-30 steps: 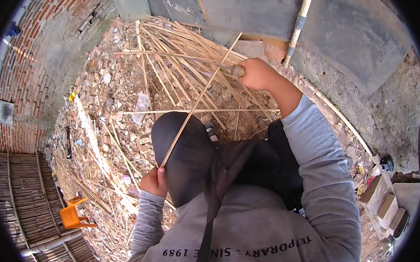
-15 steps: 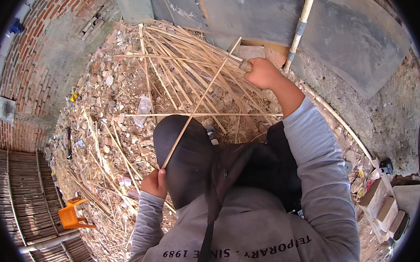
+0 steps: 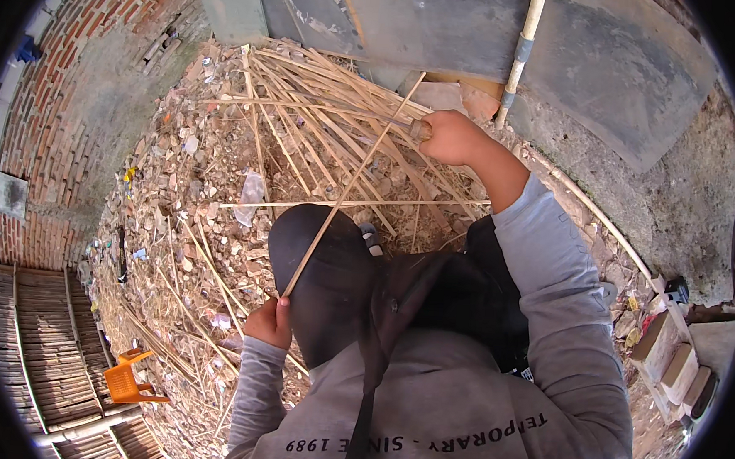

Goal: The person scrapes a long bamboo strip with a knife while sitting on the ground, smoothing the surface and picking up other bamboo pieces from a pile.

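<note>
The strip slants over the left knee, its near end pinched by the left hand, its far end above the pile and, in this view, close to the lower edge of the panel. The right hand is clenched round the handle of the knife; the blade crosses the strip, but I cannot tell whether they touch. Low rubble spreads leftward to the brick wall, the chair well apart from the left hand.

the head view (a wide fisheye) looks down from near onto left hand and right hand.
</note>
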`<state>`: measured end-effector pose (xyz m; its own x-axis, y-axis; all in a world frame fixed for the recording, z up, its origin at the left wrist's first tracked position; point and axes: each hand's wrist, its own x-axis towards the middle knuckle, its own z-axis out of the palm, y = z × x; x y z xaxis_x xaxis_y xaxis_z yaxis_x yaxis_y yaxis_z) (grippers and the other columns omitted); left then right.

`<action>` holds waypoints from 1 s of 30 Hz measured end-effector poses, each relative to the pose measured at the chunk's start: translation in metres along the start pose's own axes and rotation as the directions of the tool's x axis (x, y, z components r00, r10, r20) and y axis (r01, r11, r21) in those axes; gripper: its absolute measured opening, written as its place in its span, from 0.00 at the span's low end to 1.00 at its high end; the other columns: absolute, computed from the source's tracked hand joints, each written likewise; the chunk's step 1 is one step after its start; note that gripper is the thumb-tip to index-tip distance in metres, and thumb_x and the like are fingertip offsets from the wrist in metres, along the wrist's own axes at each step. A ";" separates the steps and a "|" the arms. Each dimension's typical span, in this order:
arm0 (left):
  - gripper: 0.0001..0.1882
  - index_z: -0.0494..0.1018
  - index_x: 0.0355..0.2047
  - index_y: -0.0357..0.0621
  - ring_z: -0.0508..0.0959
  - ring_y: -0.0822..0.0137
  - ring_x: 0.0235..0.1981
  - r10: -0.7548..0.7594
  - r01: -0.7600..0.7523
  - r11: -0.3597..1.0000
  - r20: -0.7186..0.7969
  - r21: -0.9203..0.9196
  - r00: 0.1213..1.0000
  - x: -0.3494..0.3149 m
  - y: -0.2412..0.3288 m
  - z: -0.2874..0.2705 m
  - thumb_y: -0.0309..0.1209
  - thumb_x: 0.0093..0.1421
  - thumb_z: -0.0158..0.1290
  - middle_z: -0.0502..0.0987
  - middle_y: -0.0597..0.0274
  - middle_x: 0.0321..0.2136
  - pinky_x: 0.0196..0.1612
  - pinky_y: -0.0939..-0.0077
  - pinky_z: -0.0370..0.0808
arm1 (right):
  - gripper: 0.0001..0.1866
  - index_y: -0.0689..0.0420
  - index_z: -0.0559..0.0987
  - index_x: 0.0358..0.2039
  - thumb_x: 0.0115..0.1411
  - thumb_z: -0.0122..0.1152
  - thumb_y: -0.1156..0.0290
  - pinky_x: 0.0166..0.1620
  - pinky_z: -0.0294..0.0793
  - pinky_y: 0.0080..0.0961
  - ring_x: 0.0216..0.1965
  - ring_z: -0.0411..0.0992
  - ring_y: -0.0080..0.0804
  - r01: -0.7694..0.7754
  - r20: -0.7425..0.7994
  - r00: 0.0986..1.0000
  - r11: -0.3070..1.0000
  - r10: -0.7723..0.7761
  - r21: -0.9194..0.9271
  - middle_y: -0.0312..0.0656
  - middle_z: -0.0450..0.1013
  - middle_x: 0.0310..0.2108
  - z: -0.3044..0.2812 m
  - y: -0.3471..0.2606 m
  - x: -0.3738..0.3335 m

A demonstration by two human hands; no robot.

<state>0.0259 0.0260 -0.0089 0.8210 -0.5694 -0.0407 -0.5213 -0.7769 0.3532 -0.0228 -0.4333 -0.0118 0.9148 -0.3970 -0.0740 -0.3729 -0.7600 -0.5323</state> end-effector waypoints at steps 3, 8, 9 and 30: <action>0.28 0.69 0.19 0.38 0.73 0.40 0.20 0.003 -0.003 1.000 -0.012 -0.026 1.000 0.000 0.001 0.001 0.48 0.68 0.41 0.71 0.43 0.15 0.24 0.52 0.67 | 0.23 0.64 0.79 0.40 0.43 0.60 0.65 0.45 0.74 0.39 0.41 0.75 0.51 0.076 0.073 0.995 0.997 -0.073 -0.034 0.57 0.76 0.37 -0.006 -0.020 -0.013; 0.28 0.69 0.20 0.38 0.73 0.40 0.20 0.012 -0.011 0.998 0.015 -0.057 1.000 0.007 0.004 0.001 0.48 0.68 0.40 0.71 0.43 0.15 0.24 0.53 0.67 | 0.21 0.63 0.80 0.39 0.43 0.60 0.66 0.44 0.74 0.39 0.41 0.75 0.52 -0.021 0.089 0.996 0.993 0.011 0.116 0.56 0.77 0.36 -0.002 0.007 0.001; 0.28 0.69 0.20 0.38 0.73 0.40 0.20 0.012 -0.011 0.998 0.026 -0.066 1.000 0.005 0.004 -0.001 0.48 0.68 0.40 0.71 0.43 0.15 0.24 0.53 0.67 | 0.21 0.62 0.80 0.38 0.43 0.60 0.66 0.44 0.74 0.39 0.40 0.75 0.51 -0.024 0.054 0.998 0.993 0.018 0.113 0.56 0.77 0.35 -0.001 0.006 0.000; 0.26 0.68 0.21 0.39 0.74 0.41 0.20 0.075 -0.072 0.996 0.079 -0.043 0.994 0.007 -0.007 -0.003 0.46 0.69 0.39 0.71 0.44 0.14 0.24 0.53 0.67 | 0.18 0.60 0.80 0.36 0.43 0.61 0.66 0.42 0.74 0.42 0.37 0.75 0.53 0.090 0.044 0.995 0.995 -0.088 -0.033 0.54 0.77 0.33 0.008 -0.009 -0.010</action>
<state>0.0364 0.0283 -0.0086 0.7585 -0.6458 -0.0874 -0.5686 -0.7213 0.3954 -0.0275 -0.4184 -0.0135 0.9502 -0.3051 -0.0639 -0.2940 -0.8093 -0.5085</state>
